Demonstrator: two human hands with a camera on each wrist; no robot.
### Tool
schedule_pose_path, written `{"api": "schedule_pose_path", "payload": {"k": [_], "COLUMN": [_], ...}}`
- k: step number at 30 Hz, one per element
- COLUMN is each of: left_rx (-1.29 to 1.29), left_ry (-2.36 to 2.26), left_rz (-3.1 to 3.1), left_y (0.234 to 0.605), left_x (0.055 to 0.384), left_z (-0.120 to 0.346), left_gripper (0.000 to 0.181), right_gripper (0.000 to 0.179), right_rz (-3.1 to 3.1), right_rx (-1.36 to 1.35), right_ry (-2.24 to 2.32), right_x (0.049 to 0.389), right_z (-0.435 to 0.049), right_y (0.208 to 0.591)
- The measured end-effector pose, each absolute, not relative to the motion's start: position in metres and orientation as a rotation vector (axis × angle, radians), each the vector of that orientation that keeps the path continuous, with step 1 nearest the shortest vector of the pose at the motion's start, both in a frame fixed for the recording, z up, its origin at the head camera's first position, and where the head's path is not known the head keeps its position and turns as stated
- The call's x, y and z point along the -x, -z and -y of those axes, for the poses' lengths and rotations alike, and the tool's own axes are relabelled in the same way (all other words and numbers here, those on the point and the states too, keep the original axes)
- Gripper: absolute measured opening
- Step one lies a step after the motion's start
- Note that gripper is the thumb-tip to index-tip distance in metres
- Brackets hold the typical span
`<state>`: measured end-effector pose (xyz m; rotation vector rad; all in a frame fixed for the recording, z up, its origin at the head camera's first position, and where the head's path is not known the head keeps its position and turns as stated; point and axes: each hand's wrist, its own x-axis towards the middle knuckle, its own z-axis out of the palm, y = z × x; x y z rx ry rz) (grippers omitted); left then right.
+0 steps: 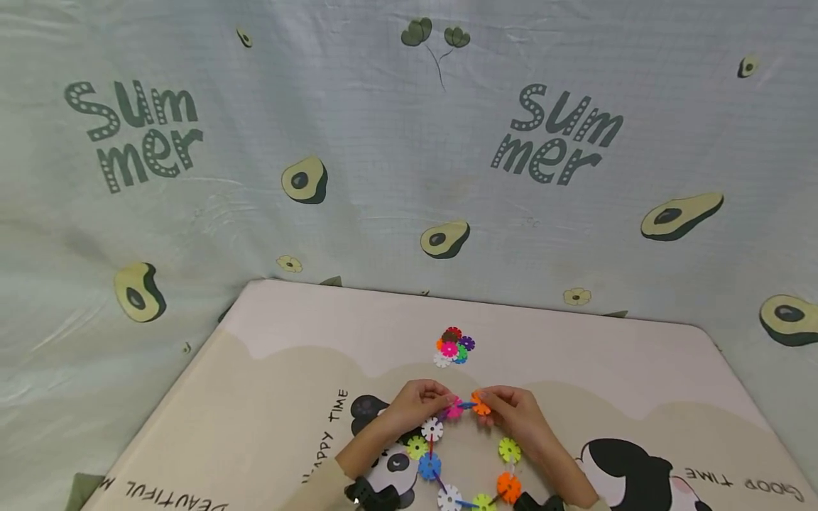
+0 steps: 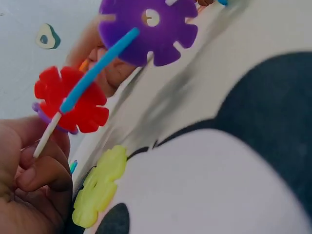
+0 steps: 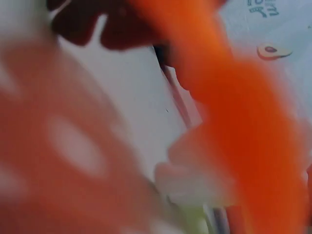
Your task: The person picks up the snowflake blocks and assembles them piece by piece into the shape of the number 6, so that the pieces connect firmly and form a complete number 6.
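Observation:
Notched plastic snowflake discs are joined edge to edge in a ring on the panda-printed cover. At the ring's far side my left hand (image 1: 418, 408) pinches a pink snowflake disc (image 1: 454, 408). My right hand (image 1: 519, 413) holds an orange snowflake disc (image 1: 481, 403) by its edge. A blue disc (image 1: 468, 405), seen edge-on, lies between these two. In the left wrist view, a red disc (image 2: 83, 100) and a purple disc (image 2: 146, 36) flank a blue strip-like edge, with curled fingers (image 2: 44, 170) at the left. The right wrist view is mostly a blurred orange disc (image 3: 243, 122) and fingers.
A small pile of loose discs (image 1: 450, 349) in several colours lies beyond the ring. White (image 1: 432, 429), blue (image 1: 429, 466), orange (image 1: 508, 487) and yellow-green (image 1: 509, 450) discs form the ring's sides. A patterned curtain (image 1: 383, 142) hangs behind the table's far edge.

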<state>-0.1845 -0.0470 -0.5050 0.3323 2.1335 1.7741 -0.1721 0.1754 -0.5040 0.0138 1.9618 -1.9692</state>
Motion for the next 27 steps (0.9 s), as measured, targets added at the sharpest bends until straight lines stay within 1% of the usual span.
{"api": "schedule_pose_path", "payload": {"k": [4, 5, 7, 11, 15, 17, 21, 24, 27], "left_rx": [-0.301, -0.294, -0.281, -0.314, -0.338, -0.338, -0.328, -0.316, -0.316], "left_ry": [-1.784, -1.794, -1.81, -1.837, -1.892, -1.936, -2.001, -2.001, -1.99], "left_rz": [-2.067, -2.038, -1.978, -1.887, -1.851, -1.825, -1.789, -1.812, -1.832], "left_y": [0.505, 0.505, 0.505, 0.505, 0.505, 0.505, 0.506, 0.506, 0.506], "left_x": [0.188, 0.19, 0.192, 0.196, 0.199, 0.2, 0.2, 0.199, 0.198], "left_z": [0.051, 0.053, 0.059, 0.069, 0.074, 0.074, 0.073, 0.072, 0.072], "left_gripper": [0.027, 0.027, 0.028, 0.03, 0.028, 0.025, 0.021, 0.022, 0.025], "right_gripper": [0.055, 0.058, 0.055, 0.033, 0.02, 0.02, 0.028, 0.031, 0.03], "right_rz": [-1.82, -1.782, -1.761, -1.925, -2.108, -2.165, -2.324, -2.431, -2.494], "right_rx": [0.145, 0.198, 0.329, 0.625, 0.903, 1.03, 1.232, 1.319, 1.38], "right_ry": [1.943, 1.925, 1.871, 1.651, 1.455, 1.373, 1.083, 0.85, 0.721], "right_x": [0.173, 0.173, 0.173, 0.172, 0.17, 0.169, 0.163, 0.157, 0.155], "right_z": [-0.177, -0.178, -0.177, -0.169, -0.159, -0.154, -0.143, -0.135, -0.13], "right_y": [0.504, 0.504, 0.505, 0.505, 0.502, 0.501, 0.494, 0.489, 0.489]}}
